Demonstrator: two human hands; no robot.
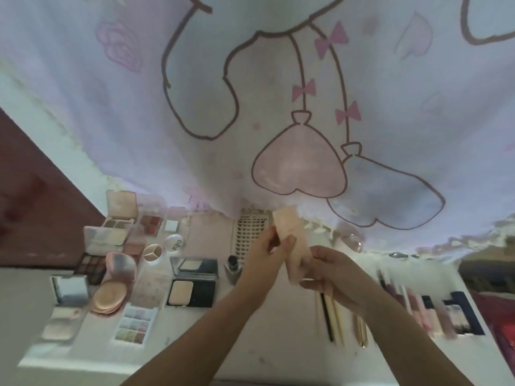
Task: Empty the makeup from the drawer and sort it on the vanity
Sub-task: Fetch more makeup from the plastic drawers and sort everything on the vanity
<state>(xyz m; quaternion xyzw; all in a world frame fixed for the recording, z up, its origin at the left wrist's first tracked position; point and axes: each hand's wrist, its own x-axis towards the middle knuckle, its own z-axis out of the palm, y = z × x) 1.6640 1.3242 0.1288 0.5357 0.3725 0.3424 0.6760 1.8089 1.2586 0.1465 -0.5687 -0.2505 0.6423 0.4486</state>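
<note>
The curtain [117, 112] behind looks like thin matt cloth with a lacy hem. The surface [267, 341] is smooth, matt and pale. The black compact [192, 285] appears glossy plastic with a mirror in its lid. The peach tube [292, 246] looks like soft, matt plastic. The gold pen [361, 331] shines like metal.

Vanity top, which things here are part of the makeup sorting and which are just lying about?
Part of the job: peach tube held by the left hand and right hand; black compact; eyeshadow palette; lash tray; pencils.

Just there: cartoon-print curtain; dark red floor.
</note>
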